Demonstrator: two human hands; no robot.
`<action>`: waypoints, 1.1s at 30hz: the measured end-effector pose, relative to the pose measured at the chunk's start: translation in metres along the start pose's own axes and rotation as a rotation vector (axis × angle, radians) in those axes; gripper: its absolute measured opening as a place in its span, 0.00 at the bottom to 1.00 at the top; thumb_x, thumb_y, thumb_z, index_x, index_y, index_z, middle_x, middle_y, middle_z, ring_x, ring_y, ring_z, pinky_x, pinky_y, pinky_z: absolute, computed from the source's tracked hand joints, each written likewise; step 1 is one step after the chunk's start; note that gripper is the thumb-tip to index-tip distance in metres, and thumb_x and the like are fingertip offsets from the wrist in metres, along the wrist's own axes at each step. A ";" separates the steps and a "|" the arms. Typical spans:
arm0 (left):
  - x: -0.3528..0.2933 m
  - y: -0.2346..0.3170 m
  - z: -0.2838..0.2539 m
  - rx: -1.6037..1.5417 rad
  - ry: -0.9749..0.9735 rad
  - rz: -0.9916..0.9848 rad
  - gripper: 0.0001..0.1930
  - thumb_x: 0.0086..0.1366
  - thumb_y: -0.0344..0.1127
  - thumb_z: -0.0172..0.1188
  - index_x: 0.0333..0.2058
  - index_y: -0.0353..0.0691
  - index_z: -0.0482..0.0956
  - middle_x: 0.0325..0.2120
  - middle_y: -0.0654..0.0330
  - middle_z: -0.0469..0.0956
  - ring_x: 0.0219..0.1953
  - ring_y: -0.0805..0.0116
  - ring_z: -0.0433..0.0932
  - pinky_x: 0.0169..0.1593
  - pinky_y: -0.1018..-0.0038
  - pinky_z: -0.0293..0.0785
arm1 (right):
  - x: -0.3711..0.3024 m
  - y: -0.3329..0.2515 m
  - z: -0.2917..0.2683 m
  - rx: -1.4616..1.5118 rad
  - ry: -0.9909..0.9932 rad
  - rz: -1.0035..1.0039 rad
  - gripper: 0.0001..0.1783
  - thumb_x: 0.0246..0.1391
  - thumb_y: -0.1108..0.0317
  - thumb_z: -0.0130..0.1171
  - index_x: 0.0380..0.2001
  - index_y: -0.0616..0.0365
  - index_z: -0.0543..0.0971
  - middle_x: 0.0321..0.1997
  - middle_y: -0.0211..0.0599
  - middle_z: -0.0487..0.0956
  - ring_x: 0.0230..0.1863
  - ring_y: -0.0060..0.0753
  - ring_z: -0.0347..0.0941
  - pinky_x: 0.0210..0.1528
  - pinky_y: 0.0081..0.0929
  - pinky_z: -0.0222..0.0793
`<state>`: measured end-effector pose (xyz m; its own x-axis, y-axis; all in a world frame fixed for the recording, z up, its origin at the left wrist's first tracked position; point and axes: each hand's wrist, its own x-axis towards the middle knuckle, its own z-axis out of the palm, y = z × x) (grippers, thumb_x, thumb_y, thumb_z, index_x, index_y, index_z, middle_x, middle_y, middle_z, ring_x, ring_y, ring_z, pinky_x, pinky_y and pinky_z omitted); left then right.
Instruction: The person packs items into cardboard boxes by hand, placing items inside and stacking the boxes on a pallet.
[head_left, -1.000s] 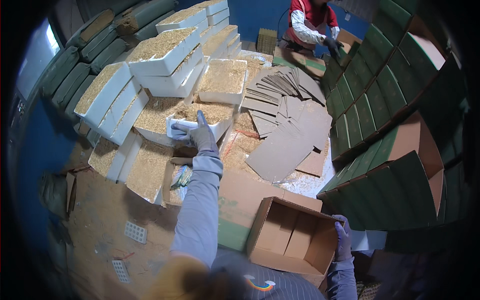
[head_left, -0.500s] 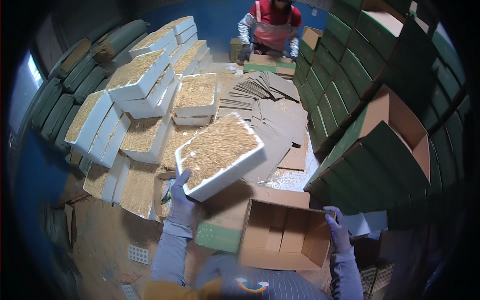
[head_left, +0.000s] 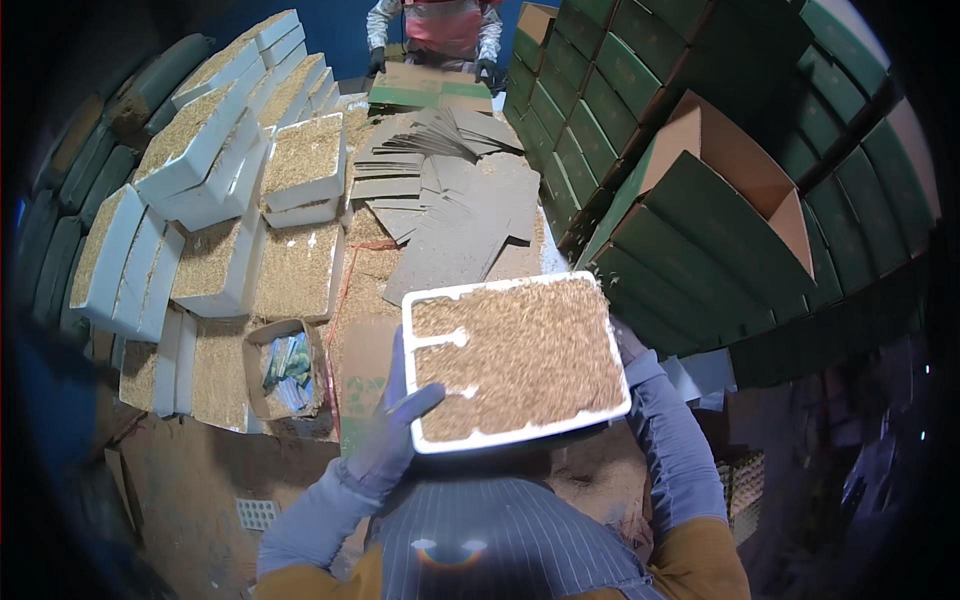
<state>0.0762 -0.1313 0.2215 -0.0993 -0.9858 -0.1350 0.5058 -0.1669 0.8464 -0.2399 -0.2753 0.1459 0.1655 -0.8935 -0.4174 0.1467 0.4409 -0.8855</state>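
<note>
A white foam box (head_left: 520,434), filled level with tan husk-like bedding (head_left: 530,350), hangs in front of my body, its top facing up. My left hand (head_left: 392,425), in a pale purple glove, grips its left side, thumb over the rim. At the right side my right hand (head_left: 630,345) holds it too, its fingers mostly hidden behind the wall. Two white strips of foam show in the bedding near the left rim. Beneath, the foam box hides most of what lies there; part of a brown and green cardboard box (head_left: 368,375) shows at its left.
Stacked bedding-filled foam boxes (head_left: 215,195) stand left, near a small carton of blue-green packets (head_left: 254,375). Grey cardboard sheets (head_left: 465,220) lie ahead. Green cartons (head_left: 585,120) rise at right, with an open carton (head_left: 690,230). A co-worker (head_left: 440,35) handles a carton (head_left: 425,88) at the far end.
The foam box has come nearer, levelled and shifted right. My right hand has left the open cardboard box's edge and taken the foam box's right side. The view has shifted right.
</note>
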 end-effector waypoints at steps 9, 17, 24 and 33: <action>-0.027 -0.037 -0.034 0.788 -0.032 0.026 0.48 0.61 0.43 0.61 0.66 0.28 0.36 0.68 0.42 0.38 0.71 0.51 0.35 0.70 0.62 0.37 | 0.005 -0.027 0.002 -0.554 -0.325 0.046 0.16 0.58 0.61 0.55 0.42 0.62 0.78 0.35 0.29 0.78 0.38 0.17 0.69 0.43 0.17 0.65; -0.019 -0.062 -0.021 1.069 0.106 -0.164 0.42 0.63 0.39 0.57 0.65 0.26 0.41 0.66 0.35 0.43 0.69 0.45 0.44 0.69 0.64 0.47 | 0.159 -0.020 0.177 -1.711 -0.667 -0.690 0.29 0.51 0.57 0.60 0.57 0.47 0.70 0.61 0.42 0.69 0.64 0.46 0.61 0.65 0.40 0.56; -0.050 -0.029 -0.025 0.246 -0.002 0.002 0.35 0.66 0.32 0.51 0.66 0.29 0.44 0.67 0.46 0.51 0.67 0.58 0.56 0.67 0.66 0.53 | 0.317 0.052 0.236 -2.097 -0.476 -0.711 0.55 0.30 0.57 0.74 0.64 0.46 0.58 0.66 0.42 0.61 0.72 0.47 0.46 0.72 0.54 0.35; -0.048 0.005 -0.262 2.039 0.857 0.101 0.19 0.58 0.41 0.61 0.48 0.42 0.79 0.47 0.54 0.77 0.59 0.50 0.65 0.65 0.57 0.52 | 0.211 -0.100 0.205 -2.104 -0.506 -0.695 0.11 0.44 0.61 0.63 0.33 0.51 0.80 0.34 0.40 0.79 0.40 0.44 0.76 0.44 0.39 0.70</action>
<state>0.3078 -0.0893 0.0974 0.4393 -0.8516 0.2860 -0.8909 -0.4539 0.0169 -0.0200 -0.4903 0.1879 0.7620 -0.5824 -0.2831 -0.5682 -0.8110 0.1391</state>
